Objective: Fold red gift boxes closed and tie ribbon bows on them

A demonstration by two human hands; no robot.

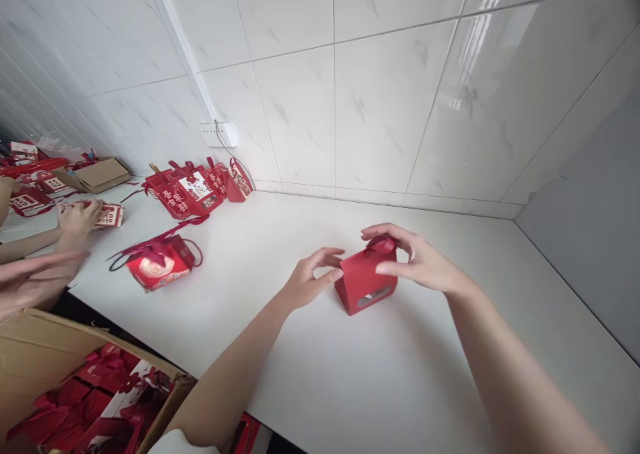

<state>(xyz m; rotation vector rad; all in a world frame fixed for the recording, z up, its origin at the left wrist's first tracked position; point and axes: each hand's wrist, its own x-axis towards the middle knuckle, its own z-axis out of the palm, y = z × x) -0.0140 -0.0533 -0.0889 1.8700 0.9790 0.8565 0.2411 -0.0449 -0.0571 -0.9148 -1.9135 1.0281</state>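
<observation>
A plain red gift box [369, 277] with a small cut-out window in its front stands upright on the white table. A ribbon bow [383, 244] sits at its top. My right hand [417, 261] grips the upper right of the box, its thumb on the front face and the other fingers bent behind the bow. At the upper left corner is my left hand [313, 277], thumb and fingers apart around that corner. The left thumb tip appears to touch the box edge.
To the left lies a red-and-gold gift box [160, 264] with ribbon. Several red boxes [195, 191] stand by the wall under a power strip [219, 135]. A cardboard carton [45, 334] of red boxes is at lower left. Another person's hand [80, 219] touches a box.
</observation>
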